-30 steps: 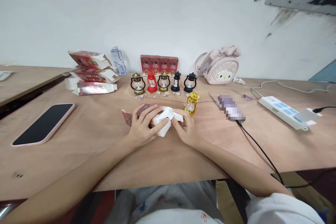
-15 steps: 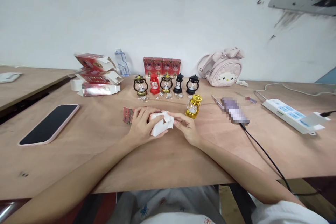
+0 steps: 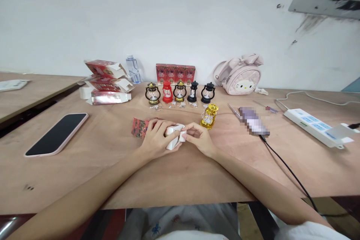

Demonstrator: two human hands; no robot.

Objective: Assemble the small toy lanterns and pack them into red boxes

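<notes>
A small red printed cardboard box (image 3: 138, 128) with white end flaps lies sideways in my hands above the table's middle. My left hand (image 3: 157, 135) is wrapped round its body and covers most of the print. At the white end, my right hand (image 3: 199, 138) pinches a flap between thumb and fingers. Just beyond my right hand stands a gold mini lantern (image 3: 209, 116). Behind it is a row of small lanterns: a bronze one (image 3: 152, 93), a red one (image 3: 167, 92), another bronze one (image 3: 180, 92) and two black ones, one slim (image 3: 192, 92), one rounder (image 3: 207, 93).
Red boxes (image 3: 176, 75) stand against the wall, and opened flattened boxes (image 3: 108, 82) are stacked beside a water bottle (image 3: 133, 69). A phone (image 3: 57, 134) lies left. At right are a pink bag (image 3: 243, 79), a blurred phone (image 3: 254, 120) with its cable and a power strip (image 3: 313, 125).
My right hand has taken hold of the box's end flap and bent it. The box has tilted slightly in my left hand. The whole view has shifted a little.
</notes>
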